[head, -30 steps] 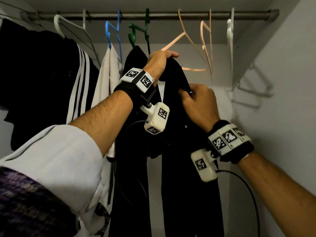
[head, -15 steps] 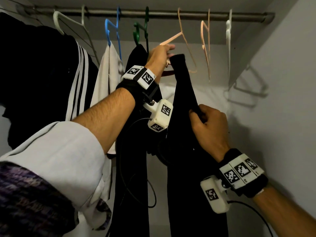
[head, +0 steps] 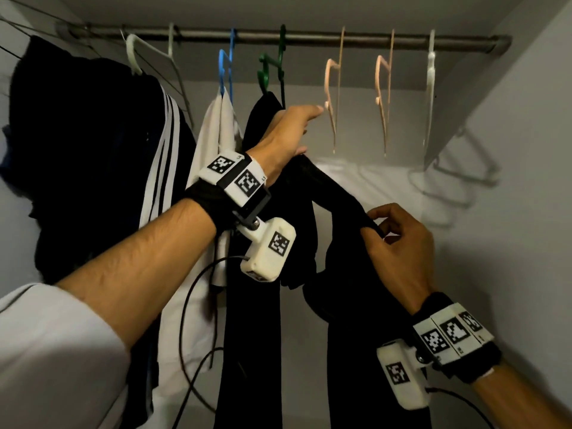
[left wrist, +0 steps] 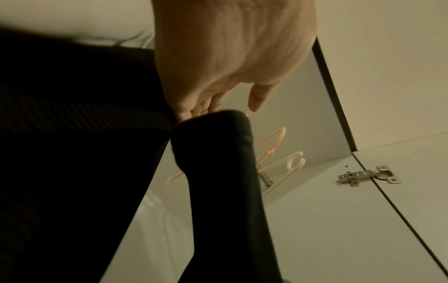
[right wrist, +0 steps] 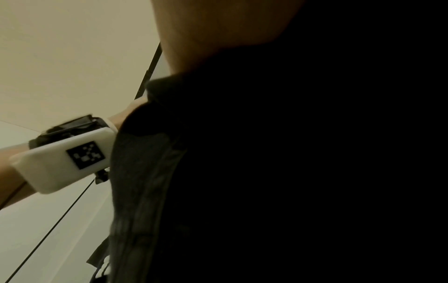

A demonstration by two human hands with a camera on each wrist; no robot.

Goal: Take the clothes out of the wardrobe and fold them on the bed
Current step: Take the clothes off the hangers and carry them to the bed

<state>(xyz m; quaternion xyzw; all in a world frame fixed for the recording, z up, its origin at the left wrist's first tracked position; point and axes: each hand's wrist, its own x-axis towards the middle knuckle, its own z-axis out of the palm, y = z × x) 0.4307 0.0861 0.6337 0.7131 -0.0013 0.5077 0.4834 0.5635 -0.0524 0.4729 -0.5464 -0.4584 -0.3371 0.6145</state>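
Note:
A long black garment (head: 346, 305) hangs off its hanger between my hands. My right hand (head: 399, 243) pinches its edge with thumb and fingertips, low and to the right. My left hand (head: 291, 131) is raised, its fingers straight, pointing at an empty peach hanger (head: 332, 88). The garment's top fold (left wrist: 213, 126) lies against the underside of the left hand's fingers (left wrist: 208, 103). In the right wrist view the black cloth (right wrist: 290, 172) fills most of the picture under my right hand (right wrist: 218, 28).
A metal rod (head: 309, 37) carries a second peach hanger (head: 383, 88) and a white one (head: 430, 72), both empty. Left of my hands hang another black garment (head: 263, 125), a white garment (head: 216, 134) and a black striped one (head: 93, 150). The wardrobe's side wall (head: 510, 150) is close on the right.
My left hand has let go of the peach hanger, which has swung back to hang edge-on. My right hand has drawn the black garment down and to the right, off the hanger.

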